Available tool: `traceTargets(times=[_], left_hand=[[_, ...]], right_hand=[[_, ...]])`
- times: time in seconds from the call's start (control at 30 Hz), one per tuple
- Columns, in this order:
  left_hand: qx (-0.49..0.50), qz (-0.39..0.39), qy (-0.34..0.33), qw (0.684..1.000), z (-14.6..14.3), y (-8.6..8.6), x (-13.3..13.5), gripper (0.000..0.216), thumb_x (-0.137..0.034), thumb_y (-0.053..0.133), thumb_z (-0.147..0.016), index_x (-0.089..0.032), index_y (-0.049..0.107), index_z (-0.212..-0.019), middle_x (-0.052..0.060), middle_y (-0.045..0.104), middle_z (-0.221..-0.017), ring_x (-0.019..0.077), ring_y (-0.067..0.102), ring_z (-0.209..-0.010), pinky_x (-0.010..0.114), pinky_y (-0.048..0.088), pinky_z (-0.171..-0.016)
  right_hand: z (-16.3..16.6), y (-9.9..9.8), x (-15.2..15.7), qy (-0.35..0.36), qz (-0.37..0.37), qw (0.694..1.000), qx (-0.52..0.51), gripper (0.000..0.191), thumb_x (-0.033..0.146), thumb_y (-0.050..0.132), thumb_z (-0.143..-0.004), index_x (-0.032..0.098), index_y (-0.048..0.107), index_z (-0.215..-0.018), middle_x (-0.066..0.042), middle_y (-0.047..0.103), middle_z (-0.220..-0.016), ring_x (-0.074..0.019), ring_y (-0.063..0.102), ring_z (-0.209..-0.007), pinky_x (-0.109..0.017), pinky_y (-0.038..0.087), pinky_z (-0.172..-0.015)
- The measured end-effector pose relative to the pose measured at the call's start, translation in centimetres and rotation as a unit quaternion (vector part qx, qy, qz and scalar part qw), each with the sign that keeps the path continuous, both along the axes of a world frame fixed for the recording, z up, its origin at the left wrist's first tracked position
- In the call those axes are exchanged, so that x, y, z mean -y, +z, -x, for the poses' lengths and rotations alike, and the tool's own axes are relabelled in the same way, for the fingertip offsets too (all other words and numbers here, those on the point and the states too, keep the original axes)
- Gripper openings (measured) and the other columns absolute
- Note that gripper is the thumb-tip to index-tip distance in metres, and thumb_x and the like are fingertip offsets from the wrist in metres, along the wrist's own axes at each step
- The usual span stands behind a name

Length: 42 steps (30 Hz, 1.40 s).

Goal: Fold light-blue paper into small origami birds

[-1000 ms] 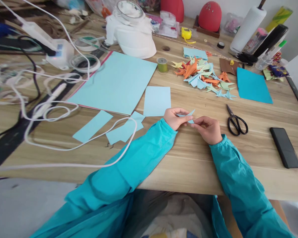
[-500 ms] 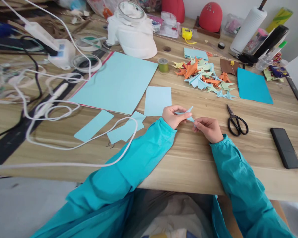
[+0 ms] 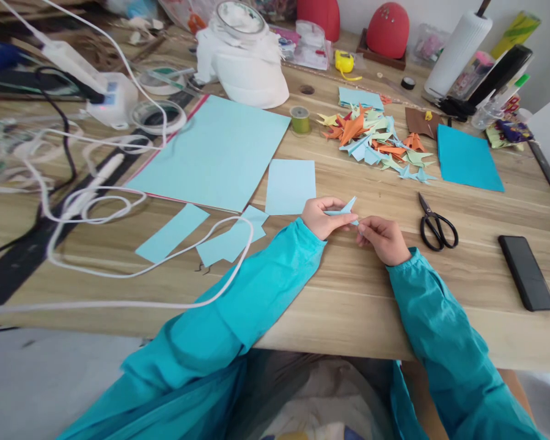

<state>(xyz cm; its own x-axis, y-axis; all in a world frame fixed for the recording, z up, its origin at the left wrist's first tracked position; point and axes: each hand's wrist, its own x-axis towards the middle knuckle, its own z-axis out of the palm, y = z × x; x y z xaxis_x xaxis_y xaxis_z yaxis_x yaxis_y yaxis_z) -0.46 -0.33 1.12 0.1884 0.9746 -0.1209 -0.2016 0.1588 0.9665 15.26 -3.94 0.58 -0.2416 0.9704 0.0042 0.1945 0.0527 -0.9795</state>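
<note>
A small light-blue folded paper crane (image 3: 348,206) is held between my two hands above the wooden table. My left hand (image 3: 324,217) grips its body, thumb on top, with a pointed tip sticking up past the fingers. At the crane's right end, the thumb and forefinger of my right hand (image 3: 381,237) pinch a narrow point, mostly hidden by the fingers. A light-blue paper square (image 3: 291,187) lies just behind my left hand. Beyond both hands is a heap of folded paper cranes (image 3: 371,140) in orange, green, yellow and blue.
Black-handled scissors (image 3: 435,223) and a phone (image 3: 527,272) lie to the right. A white cable (image 3: 229,278) loops across paper offcuts (image 3: 173,233) on the left. Large blue sheets (image 3: 215,153), a thread spool (image 3: 300,120) and a turquoise paper stack (image 3: 469,157) lie farther back.
My left thumb has shifted slightly to the right and down along the crane, covering more of its right part. My right hand keeps its pinch almost in place.
</note>
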Motion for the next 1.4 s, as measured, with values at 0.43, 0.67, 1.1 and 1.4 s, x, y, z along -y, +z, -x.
traceTargets(times=[0.43, 0.67, 1.1, 1.4], left_hand=[[-0.075, -0.037, -0.014, 0.996, -0.12, -0.37, 0.22, 0.034, -0.038, 0.081, -0.045, -0.011, 0.063, -0.055, 0.001, 0.061, -0.049, 0.0071, 0.047, -0.037, 0.021, 0.039, -0.038], [-0.085, -0.069, -0.01, 0.994, -0.1, -0.77, 0.23, 0.032, -0.041, 0.079, -0.05, -0.013, 0.063, -0.053, 0.002, 0.062, -0.049, 0.0074, 0.046, -0.037, 0.021, 0.037, -0.037], [0.042, 0.039, -0.046, 0.997, 0.06, -0.15, -0.21, 0.033, -0.028, 0.086, -0.03, -0.013, 0.065, -0.051, 0.0, 0.065, -0.05, 0.0101, 0.058, -0.049, 0.022, 0.047, -0.052], [0.024, 0.02, -0.043, 0.999, 0.05, 0.05, 0.0, 0.035, -0.039, 0.083, -0.04, -0.013, 0.067, -0.058, 0.003, 0.066, -0.055, 0.0116, 0.058, -0.049, 0.024, 0.047, -0.049]], right_hand=[[0.28, -0.26, 0.17, 0.026, -0.023, 0.999, 0.011, 0.032, 0.047, 0.059, -0.078, 0.017, 0.056, -0.067, 0.0, 0.059, -0.057, -0.0103, 0.054, -0.052, -0.024, 0.045, -0.052], [0.27, -0.37, 0.21, 0.026, -0.042, 0.998, 0.038, 0.032, 0.047, 0.059, -0.079, 0.017, 0.057, -0.068, 0.0, 0.057, -0.056, -0.0105, 0.051, -0.05, -0.025, 0.043, -0.051], [0.16, -0.08, 0.01, 0.061, -0.058, 0.994, 0.068, 0.029, 0.043, 0.057, -0.08, 0.018, 0.057, -0.067, -0.001, 0.059, -0.058, -0.0109, 0.052, -0.052, -0.024, 0.042, -0.052], [0.14, -0.22, 0.03, 0.061, -0.062, 0.994, 0.073, 0.027, 0.042, 0.056, -0.081, 0.017, 0.059, -0.07, 0.0, 0.059, -0.059, -0.0108, 0.052, -0.054, -0.024, 0.042, -0.054]])
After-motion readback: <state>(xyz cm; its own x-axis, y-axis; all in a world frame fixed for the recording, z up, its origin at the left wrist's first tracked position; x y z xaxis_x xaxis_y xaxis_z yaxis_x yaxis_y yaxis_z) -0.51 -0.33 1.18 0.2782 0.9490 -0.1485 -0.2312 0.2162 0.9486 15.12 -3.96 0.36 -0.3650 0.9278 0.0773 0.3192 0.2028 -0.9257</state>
